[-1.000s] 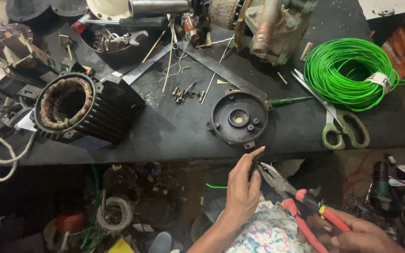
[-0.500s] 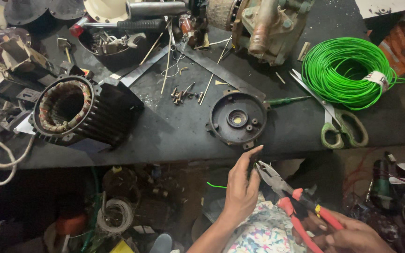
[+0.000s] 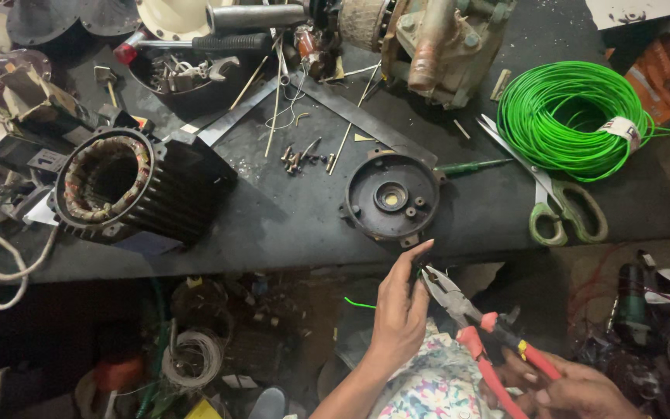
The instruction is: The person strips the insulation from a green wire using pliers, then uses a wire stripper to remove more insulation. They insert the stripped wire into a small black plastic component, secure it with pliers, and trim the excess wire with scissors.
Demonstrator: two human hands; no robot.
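Note:
My right hand grips the red handles of a pair of pliers, whose jaws point up and left toward my left hand. My left hand is raised just below the bench edge, fingers pinched on a small dark piece at the plier jaws; what it is I cannot tell. A short green wire end sticks out left of that hand. Above, on the dark bench, lies a round black motor end cover.
A finned motor stator lies at the left, a coil of green wire and green-handled scissors at the right. Loose screws, metal strips and a green screwdriver lie mid-bench. Clutter fills the floor below.
The view has shifted slightly. Both hands stay close together, with the plier jaws still at my left fingers.

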